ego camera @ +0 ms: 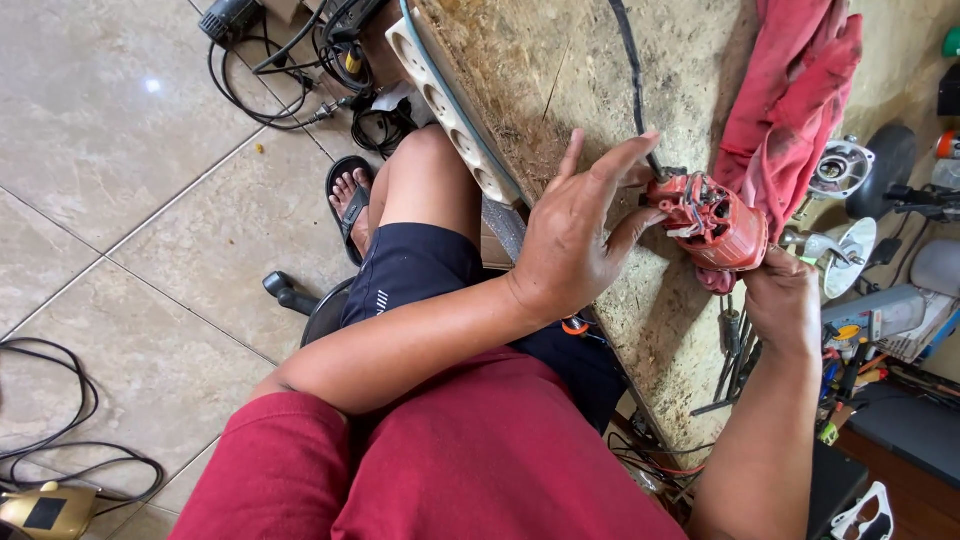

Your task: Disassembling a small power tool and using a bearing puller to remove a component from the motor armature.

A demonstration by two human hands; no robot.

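While held: red motor housing (715, 225).

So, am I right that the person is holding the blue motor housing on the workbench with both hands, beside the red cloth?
Not quite: in the head view the motor housing is red, not blue. The left hand and right hand do hold it on the workbench, beside the red cloth.

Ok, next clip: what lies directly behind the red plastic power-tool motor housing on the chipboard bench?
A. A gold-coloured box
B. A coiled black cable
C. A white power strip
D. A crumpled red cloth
D. The crumpled red cloth lies just beyond the red plastic power-tool motor housing, which the left hand and right hand hold on the chipboard bench; the white power strip runs along the bench's near edge.
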